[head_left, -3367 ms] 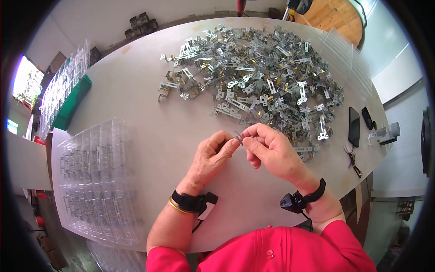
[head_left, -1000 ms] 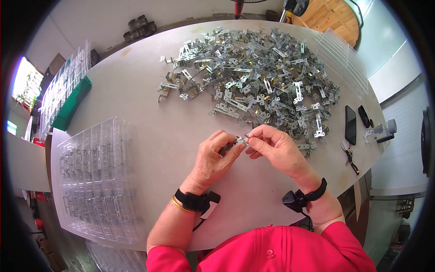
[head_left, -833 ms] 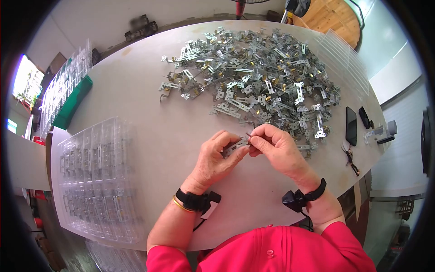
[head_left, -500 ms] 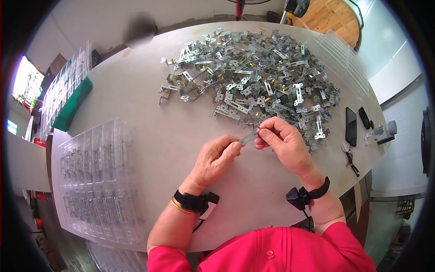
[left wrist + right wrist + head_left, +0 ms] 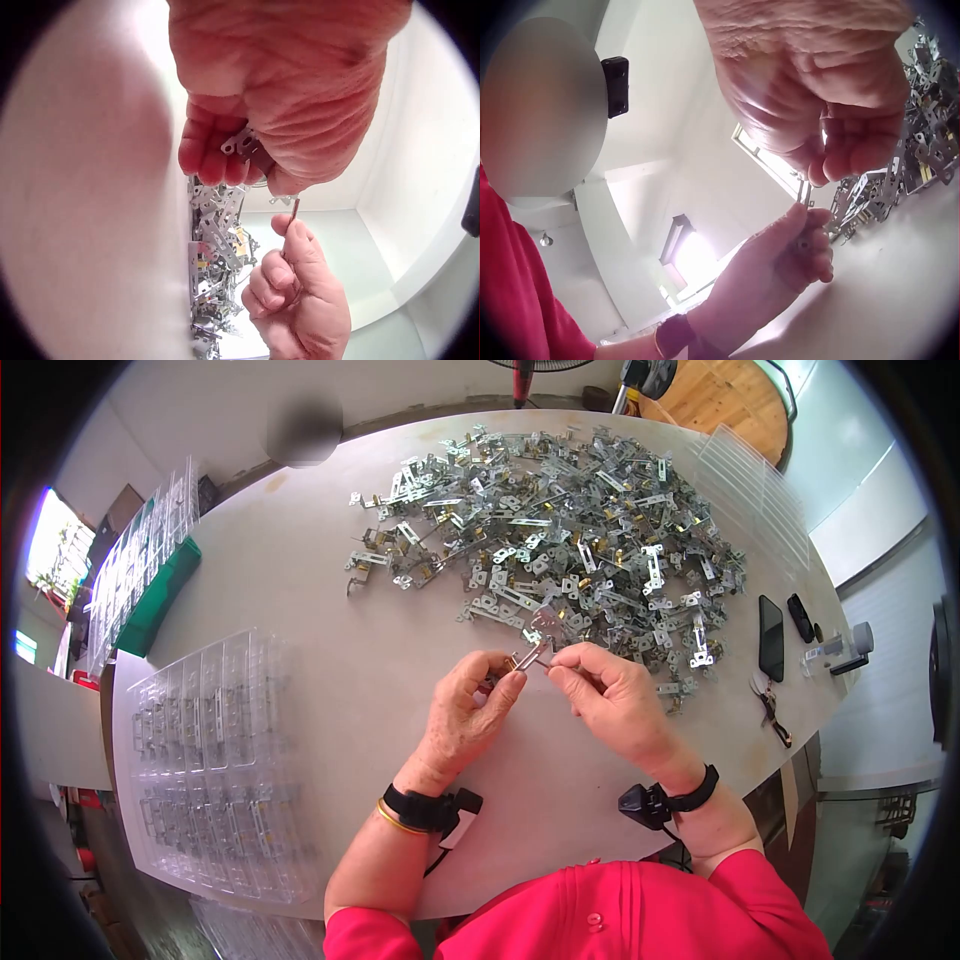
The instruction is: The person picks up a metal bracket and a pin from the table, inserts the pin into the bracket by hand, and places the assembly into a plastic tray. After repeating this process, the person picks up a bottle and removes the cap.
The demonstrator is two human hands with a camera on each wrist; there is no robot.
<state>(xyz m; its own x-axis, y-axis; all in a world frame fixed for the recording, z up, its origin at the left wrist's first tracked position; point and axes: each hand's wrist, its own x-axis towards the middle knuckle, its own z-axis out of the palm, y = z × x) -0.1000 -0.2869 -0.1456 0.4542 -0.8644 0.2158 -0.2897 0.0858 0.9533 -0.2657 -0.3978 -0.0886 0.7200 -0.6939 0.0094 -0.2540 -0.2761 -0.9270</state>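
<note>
Two hands: left hand (image 5: 465, 705) grip pinches one metal bracket (image 5: 530, 653); right hand (image 5: 610, 695) pinches perhaps one thin pin (image 5: 294, 212).

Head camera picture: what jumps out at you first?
A big shiny heap of metal brackets covers the far side of the grey table. Just in front of it, the left hand pinches a small bracket while the right hand pinches a thin pin beside it. Clear plastic trays lie on the left.

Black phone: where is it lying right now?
In the head view, the black phone lies near the right edge of the table, just right of the pile of metal brackets.
</note>
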